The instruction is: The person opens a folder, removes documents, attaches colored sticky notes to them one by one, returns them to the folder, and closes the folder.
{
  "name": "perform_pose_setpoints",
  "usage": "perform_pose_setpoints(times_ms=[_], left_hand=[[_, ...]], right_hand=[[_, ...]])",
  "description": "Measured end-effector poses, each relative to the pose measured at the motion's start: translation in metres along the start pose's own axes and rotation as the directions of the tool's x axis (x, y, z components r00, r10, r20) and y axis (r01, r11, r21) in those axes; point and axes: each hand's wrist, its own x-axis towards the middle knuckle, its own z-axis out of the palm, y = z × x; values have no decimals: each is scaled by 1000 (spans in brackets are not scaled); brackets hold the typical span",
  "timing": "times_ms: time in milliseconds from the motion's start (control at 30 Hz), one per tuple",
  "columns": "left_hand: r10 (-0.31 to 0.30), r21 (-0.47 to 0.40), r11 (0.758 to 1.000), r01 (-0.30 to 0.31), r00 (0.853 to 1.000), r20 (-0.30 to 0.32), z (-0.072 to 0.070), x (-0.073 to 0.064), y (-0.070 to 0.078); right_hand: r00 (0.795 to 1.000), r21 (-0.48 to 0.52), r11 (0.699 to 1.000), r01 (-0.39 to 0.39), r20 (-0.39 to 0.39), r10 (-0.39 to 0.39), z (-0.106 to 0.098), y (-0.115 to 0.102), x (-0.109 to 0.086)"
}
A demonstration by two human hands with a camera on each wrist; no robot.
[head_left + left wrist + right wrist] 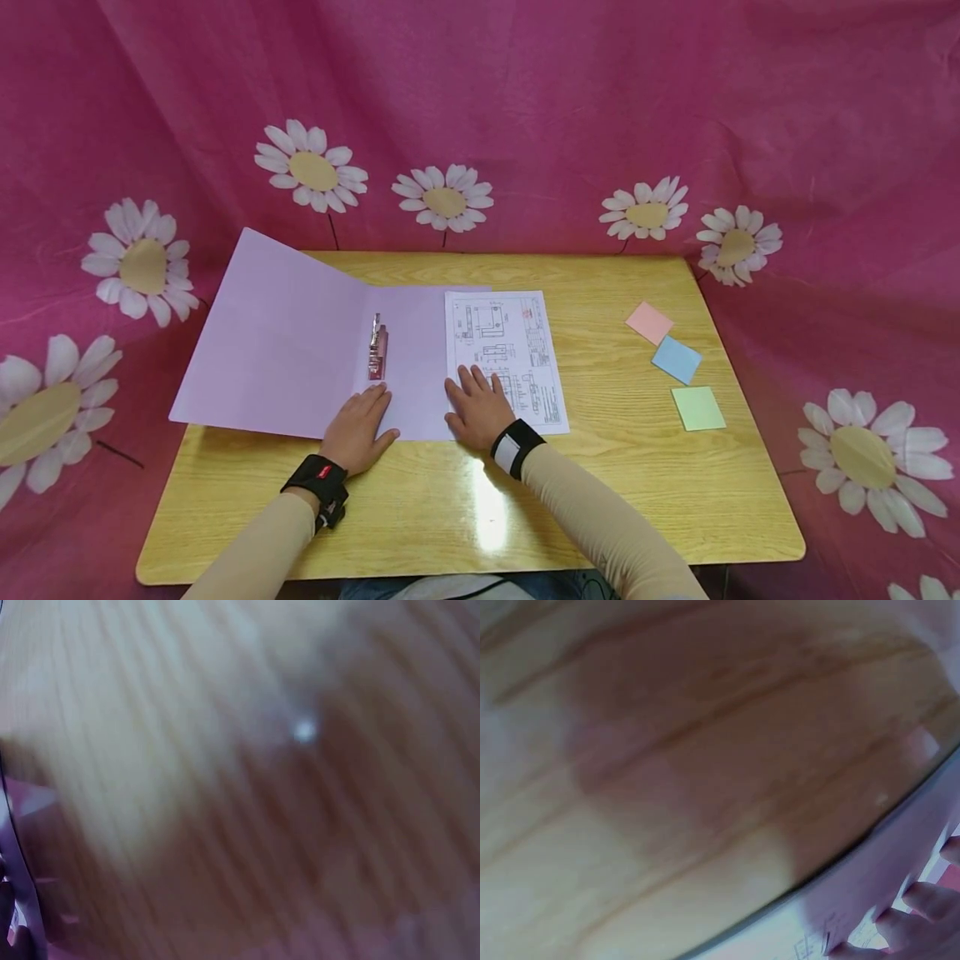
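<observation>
We have the folder [277, 333] open on the counter [615, 467] and the paper [504, 333] overlapping its right edge, yet apart from the metal clip [377, 350], so clipping seems left to do, with our left hand [358, 429] relaxed on the folder and right hand [480, 412] spread on the paper.

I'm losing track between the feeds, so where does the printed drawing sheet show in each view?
Head: the printed drawing sheet lies just right of centre, with the right hand resting on its lower left part.
Left wrist: I cannot make it out; the strip at the left edge is too small to tell.
Right wrist: the printed drawing sheet shows at the bottom edge, its faint lines near the right hand.
Shared landmark: the wood-grain tabletop, in all three.
</observation>
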Motion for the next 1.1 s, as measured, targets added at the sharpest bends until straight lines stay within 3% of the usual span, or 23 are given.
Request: perform_pose_setpoints(times_ms=[233,433,833,1100], left_hand=[[0,-24,1000,0,1000,-19,-7,-2,-15],[-14,4,1000,14,1000,13,-13,-6,-31],[-10,5,1000,10,1000,14,-22,-16,-56],[-54,11,998,54,998,31,-37,-28,-77]], right_hand=[[1000,5,1000,-14,22,14,-7,0,-1],[1000,-12,1000,-9,5,9,-8,2,-1],[1000,-6,1000,-15,2,15,-5,4,-2],[1000,4,1000,-22,22,22,-12,1,-2]])
